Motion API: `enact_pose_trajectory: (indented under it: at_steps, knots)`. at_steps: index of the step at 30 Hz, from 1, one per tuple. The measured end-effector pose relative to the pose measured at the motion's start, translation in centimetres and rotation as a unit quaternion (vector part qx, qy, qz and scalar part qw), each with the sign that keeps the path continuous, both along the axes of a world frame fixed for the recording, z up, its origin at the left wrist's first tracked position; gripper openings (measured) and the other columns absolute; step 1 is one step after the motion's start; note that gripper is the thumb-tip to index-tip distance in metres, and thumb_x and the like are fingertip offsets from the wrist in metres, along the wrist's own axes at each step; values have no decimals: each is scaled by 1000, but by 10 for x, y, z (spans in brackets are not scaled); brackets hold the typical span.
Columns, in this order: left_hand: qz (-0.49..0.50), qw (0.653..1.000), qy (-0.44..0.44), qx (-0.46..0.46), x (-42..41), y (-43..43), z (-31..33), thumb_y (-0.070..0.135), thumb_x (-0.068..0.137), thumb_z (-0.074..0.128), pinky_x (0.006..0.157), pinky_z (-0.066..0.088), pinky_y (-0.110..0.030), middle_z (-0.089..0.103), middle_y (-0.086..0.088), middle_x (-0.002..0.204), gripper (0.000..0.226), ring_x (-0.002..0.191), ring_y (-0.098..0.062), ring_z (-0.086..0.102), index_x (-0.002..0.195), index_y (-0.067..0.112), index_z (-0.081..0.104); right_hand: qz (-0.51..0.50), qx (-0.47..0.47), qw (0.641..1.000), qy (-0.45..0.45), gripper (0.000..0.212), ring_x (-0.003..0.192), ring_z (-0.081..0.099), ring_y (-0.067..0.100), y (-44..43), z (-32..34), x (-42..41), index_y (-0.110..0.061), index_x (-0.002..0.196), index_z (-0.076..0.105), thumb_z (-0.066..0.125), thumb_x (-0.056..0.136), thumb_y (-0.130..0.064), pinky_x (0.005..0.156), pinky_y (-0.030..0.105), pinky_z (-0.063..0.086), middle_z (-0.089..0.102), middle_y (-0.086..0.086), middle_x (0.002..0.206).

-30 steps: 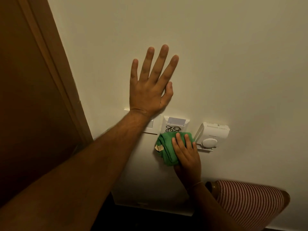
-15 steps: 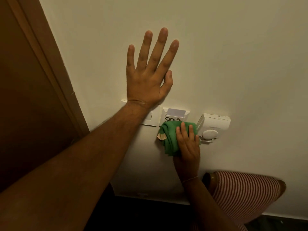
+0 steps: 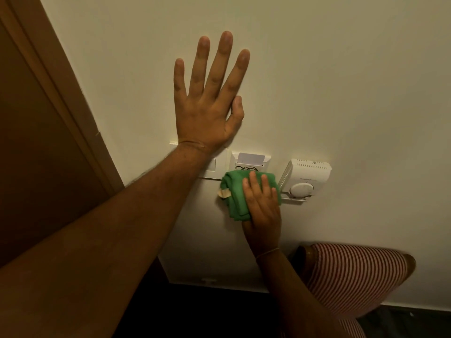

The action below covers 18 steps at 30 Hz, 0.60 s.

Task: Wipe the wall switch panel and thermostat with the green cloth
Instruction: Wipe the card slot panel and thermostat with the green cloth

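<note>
My left hand [image 3: 210, 103] lies flat on the cream wall, fingers spread, just above the white switch panel [image 3: 212, 167], whose left part my wrist hides. My right hand [image 3: 262, 203] presses the folded green cloth [image 3: 235, 191] against the lower part of the white card-slot panel [image 3: 251, 161], which has a card in its top slot. The cloth's pale label sticks out at its left edge. Right of the cloth sits the white thermostat [image 3: 306, 178] with a round dial; my fingers end just left of it.
A brown wooden door frame [image 3: 56, 89] runs down the left side. A chair with red-and-white striped upholstery [image 3: 353, 276] stands low at the right, close to my right forearm. Dark floor lies below a white baseboard [image 3: 207, 280].
My right hand has slid the green cloth upward, from below the card-slot panel onto its lower part. My left hand stays flat on the wall.
</note>
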<state>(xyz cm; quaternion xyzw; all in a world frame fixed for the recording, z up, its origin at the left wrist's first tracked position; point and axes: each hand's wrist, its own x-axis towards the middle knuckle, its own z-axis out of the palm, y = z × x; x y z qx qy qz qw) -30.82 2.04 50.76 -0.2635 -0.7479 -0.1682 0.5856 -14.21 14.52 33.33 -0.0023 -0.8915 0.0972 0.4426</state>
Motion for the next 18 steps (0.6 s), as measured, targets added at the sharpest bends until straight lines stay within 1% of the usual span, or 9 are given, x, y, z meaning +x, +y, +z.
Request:
enact_pose_trajectory:
  at_steps: [2,5,8,9,11,12,14,16,18]
  knots:
    - [2,1000,6,2,-1,0,0,37,111,50,140,4,-62,22,-10,183,82,170,-38,21,179,32,4,-23,-33,999,7,62,166,15,20,0,-1,3,-15,161,36,55,102,-18,136,40,10,17,-8,176]
    - [7,1000,9,2,-2,0,0,37,111,49,140,-1,-60,19,-9,183,85,171,-37,18,179,34,-1,2,-67,998,10,66,166,16,21,-11,-1,-2,-15,161,36,50,97,-8,136,40,10,18,-8,176]
    - [14,1000,10,4,0,0,1,37,111,49,140,1,-60,22,-10,183,83,171,-38,19,182,30,7,42,-44,998,-14,71,166,17,21,-22,2,-9,-16,161,36,47,93,-1,136,39,9,19,-9,176]
    - [18,1000,9,7,1,0,1,36,111,49,140,2,-61,24,-10,183,82,170,-39,20,184,27,13,53,-29,998,-27,66,166,16,20,-23,3,-11,-16,161,37,46,98,-3,136,38,7,20,-8,175]
    - [26,1000,3,9,3,0,2,36,110,51,139,6,-63,26,-12,182,76,169,-40,22,181,24,24,74,12,996,-47,48,166,13,16,-21,5,-12,-14,160,42,36,113,-19,137,35,5,28,-2,172]
    - [29,1000,0,9,4,0,3,36,110,52,138,10,-65,26,-12,181,74,168,-40,22,179,24,27,79,35,995,-55,48,166,12,15,-18,7,-12,-13,159,44,31,115,-27,137,35,5,32,1,171]
    - [32,999,-6,7,6,0,4,37,109,53,137,17,-69,27,-13,180,74,167,-41,23,177,23,29,79,71,992,-61,49,166,14,15,-8,7,-6,-12,157,48,31,115,-31,136,36,10,39,4,168]
    - [33,999,-9,7,6,0,4,36,108,54,135,20,-71,30,-14,180,74,167,-41,24,177,23,29,61,48,996,-43,48,165,19,17,5,6,1,-11,156,50,34,116,-31,135,40,18,40,3,168]
    - [32,999,-8,10,5,0,4,36,108,54,136,19,-71,31,-14,180,74,167,-41,24,177,23,30,37,-2,999,-18,48,165,19,20,14,6,8,-11,157,47,38,116,-34,135,41,18,36,3,169]
